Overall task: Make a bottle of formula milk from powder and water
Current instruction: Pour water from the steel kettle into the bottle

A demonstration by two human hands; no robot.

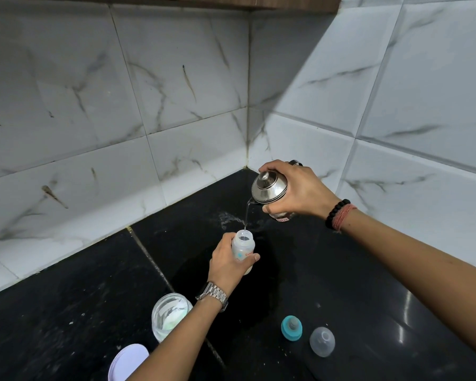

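Note:
My left hand [227, 264] grips a small white baby bottle [243, 246], open at the top and held a little above the black counter [327, 270]. Above it my right hand [297, 188] holds a tilted steel jug [270, 188] with a knobbed lid. A thin stream of water [247, 215] falls from its spout into the bottle's mouth. A clear jar of white powder [171, 314] stands open near my left forearm. The teal teat ring [291, 327] and the clear bottle cap [322, 341] lie on the counter at the front right.
A white round lid [128, 361] lies at the front edge left of my arm. Spilled water [228, 217] marks the counter behind the bottle. Marble-look tiled walls [176, 105] meet in a corner behind the jug.

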